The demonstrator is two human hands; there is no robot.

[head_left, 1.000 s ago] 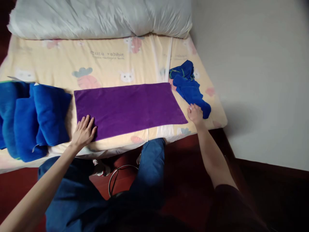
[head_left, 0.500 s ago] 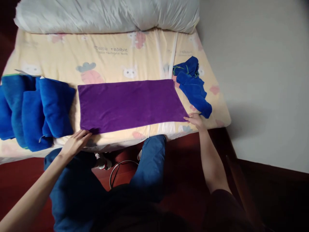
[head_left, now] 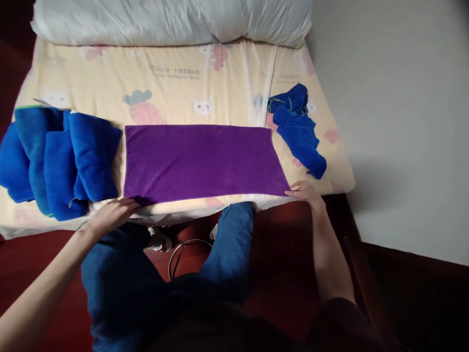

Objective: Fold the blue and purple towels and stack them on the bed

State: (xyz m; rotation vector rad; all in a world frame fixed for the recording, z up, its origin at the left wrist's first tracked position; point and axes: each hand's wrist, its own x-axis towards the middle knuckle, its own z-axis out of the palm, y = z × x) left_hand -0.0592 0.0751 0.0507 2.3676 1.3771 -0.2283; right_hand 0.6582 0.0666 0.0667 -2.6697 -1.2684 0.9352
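Note:
A purple towel (head_left: 205,161) lies spread flat on the bed, its long side running left to right. My left hand (head_left: 115,212) is at its near left corner, fingers closed on the cloth edge. At the near right corner, my right hand (head_left: 306,192) pinches the towel between thumb and fingers. The near edge is drawn out between both hands, and faint creases show toward the left. Just left of the towel is a row of folded blue towels (head_left: 60,161). To its right lies a crumpled blue cloth (head_left: 300,142) with some green edging.
The bed (head_left: 234,88) has a cream sheet with carrot and rabbit prints. A rolled pale quilt (head_left: 168,22) runs along its far side. A grey wall (head_left: 395,122) stands at the right. My legs (head_left: 227,249) are against the bed's near edge, above a dark red floor.
My right hand has pulled the towel's near right corner toward me, and the far right corner has shifted nearer too. My left hand stays at its corner. The view has shifted slightly.

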